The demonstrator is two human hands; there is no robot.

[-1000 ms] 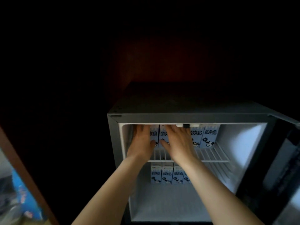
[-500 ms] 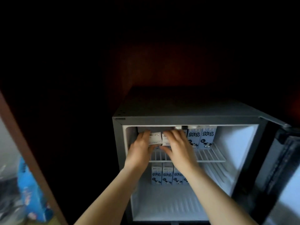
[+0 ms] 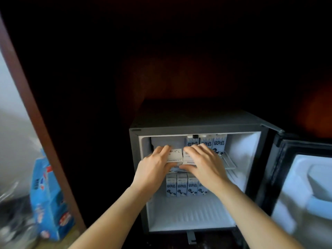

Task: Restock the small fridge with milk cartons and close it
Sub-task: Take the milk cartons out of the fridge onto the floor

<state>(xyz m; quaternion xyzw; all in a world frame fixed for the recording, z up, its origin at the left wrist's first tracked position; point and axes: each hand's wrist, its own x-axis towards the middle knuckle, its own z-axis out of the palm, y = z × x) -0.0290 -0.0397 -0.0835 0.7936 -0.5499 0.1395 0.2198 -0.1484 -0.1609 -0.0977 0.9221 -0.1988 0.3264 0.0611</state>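
A small grey fridge [image 3: 197, 129] stands open inside a dark cabinet. My left hand [image 3: 154, 168] grips one milk carton [image 3: 175, 155], tilted so its pale top faces me, at the front of the upper wire shelf [image 3: 230, 163]. My right hand [image 3: 204, 162] grips a second tilted carton [image 3: 187, 156] right beside it. Three blue-and-white cartons [image 3: 206, 143] stand upright at the back of that shelf. A row of several cartons [image 3: 186, 186] stands on the fridge floor below my hands.
The fridge door [image 3: 305, 186] hangs open to the right, its white inner liner facing me. A brown cabinet frame [image 3: 36, 114] slants down the left. A blue carton box [image 3: 48, 200] sits on the floor at lower left.
Both hands have drawn back from the rear of the upper shelf toward its front, each with a carton now tipped forward. The view has pulled back and shifted left.
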